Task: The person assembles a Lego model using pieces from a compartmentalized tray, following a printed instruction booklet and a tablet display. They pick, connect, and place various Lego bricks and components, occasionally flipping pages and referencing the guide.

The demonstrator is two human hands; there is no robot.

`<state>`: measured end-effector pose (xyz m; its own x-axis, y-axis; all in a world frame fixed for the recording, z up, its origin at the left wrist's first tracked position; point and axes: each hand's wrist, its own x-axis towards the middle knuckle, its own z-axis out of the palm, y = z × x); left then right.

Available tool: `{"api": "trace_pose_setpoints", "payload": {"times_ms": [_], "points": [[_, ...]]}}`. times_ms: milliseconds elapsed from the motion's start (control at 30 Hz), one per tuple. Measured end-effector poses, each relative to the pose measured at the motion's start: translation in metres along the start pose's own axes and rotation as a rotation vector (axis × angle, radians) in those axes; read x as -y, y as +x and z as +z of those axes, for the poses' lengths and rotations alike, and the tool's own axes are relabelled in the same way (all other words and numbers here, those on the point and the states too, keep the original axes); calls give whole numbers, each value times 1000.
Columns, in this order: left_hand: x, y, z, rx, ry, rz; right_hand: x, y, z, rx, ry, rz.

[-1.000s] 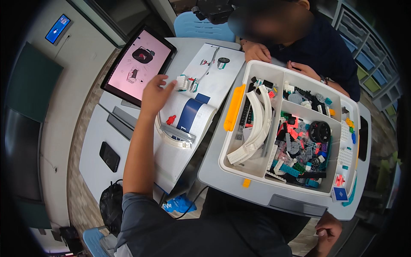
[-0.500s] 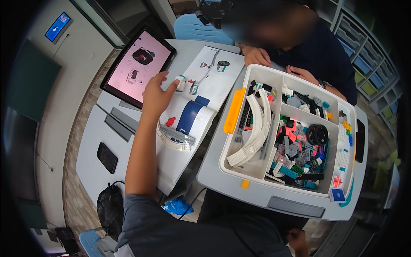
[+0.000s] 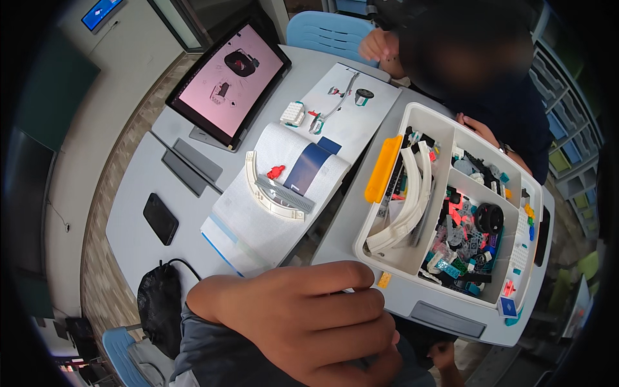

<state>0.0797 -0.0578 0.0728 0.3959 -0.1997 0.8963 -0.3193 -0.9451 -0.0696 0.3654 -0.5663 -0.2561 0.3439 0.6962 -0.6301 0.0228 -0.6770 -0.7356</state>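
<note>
My left hand [image 3: 316, 322] is large in front of the lower middle, its fingers curled inward with nothing showing in them; its palm is hidden. At the lower edge, by my lap, my right hand [image 3: 442, 355] is small and partly seen, its fingers bent closed, with no thing visible in them. On the open booklet [image 3: 235, 235] lie a curved white track piece [image 3: 258, 193], a grey toothed strip [image 3: 284, 193] and a red figure-shaped piece [image 3: 276, 172]. A white studded block [image 3: 293, 114] rests near a small red, white and teal assembly [image 3: 316, 122].
A tablet-like screen [image 3: 232, 84] stands behind the booklet. At right, a white divided bin [image 3: 361, 242] with a yellow handle [image 3: 383, 169] holds many building bricks. A phone [image 3: 160, 218] lies at left, above a black bag [image 3: 160, 309]. Another person [image 3: 490, 129] sits across.
My left hand has drawn back from beside the white block toward me, its fingers curling; the block stays on the booklet. The other person's hand has risen. The whole view has shifted.
</note>
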Motion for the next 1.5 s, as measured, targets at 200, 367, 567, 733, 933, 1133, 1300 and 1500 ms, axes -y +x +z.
{"api": "trace_pose_setpoints", "payload": {"times_ms": [200, 367, 567, 733, 933, 1133, 1300, 1500], "points": [[-8, -1, -6, 22, -60, -38, 8, 3, 9, -88, -155, 44], [-4, -3, -1, -5, -59, 5, 15, 7, 4, -50, -132, 43], [-9, -7, 11, -53, -26, 16, 23, 8, 5, -47, -146, 94], [-16, 4, -11, 208, -65, -96, 22, 4, 7, -52, -163, 124], [-14, 6, -2, 110, -63, -86, 7, 6, 7, -76, -60, 121], [-14, 2, 6, -4, -66, -49, 14, 6, 7, -35, -93, 80], [-22, 3, 3, 20, -103, -123, 30, 6, 9, -51, -162, 146], [-23, 6, -11, 168, -124, -168, 34, 6, 9, -66, -179, 196]]}}
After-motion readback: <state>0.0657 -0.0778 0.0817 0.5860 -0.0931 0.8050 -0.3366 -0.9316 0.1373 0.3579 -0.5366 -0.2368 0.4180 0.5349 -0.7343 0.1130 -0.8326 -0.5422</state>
